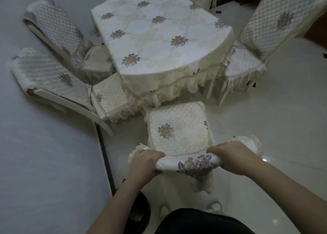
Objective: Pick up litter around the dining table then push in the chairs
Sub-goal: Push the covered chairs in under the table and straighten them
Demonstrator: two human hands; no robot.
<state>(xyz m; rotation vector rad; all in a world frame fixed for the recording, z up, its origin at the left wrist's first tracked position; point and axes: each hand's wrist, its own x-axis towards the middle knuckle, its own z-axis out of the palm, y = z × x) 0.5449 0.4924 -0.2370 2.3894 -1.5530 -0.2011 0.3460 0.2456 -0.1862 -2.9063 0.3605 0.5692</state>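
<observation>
I have both hands curled over the top rail of the near chair (178, 132): my left hand (144, 161) grips its padded, flower-printed cover at the left end and my right hand (233, 156) grips the right end, with the seat pointing toward 12 o'clock and its front edge just short of the dining table (159, 37). Two more chairs (58, 79) sit at about 10 o'clock with their seats partly under the tablecloth, another chair (261, 37) stands at 2 o'clock, and a dark bin (139, 214) sits on the floor by my left forearm at 7 o'clock.
</observation>
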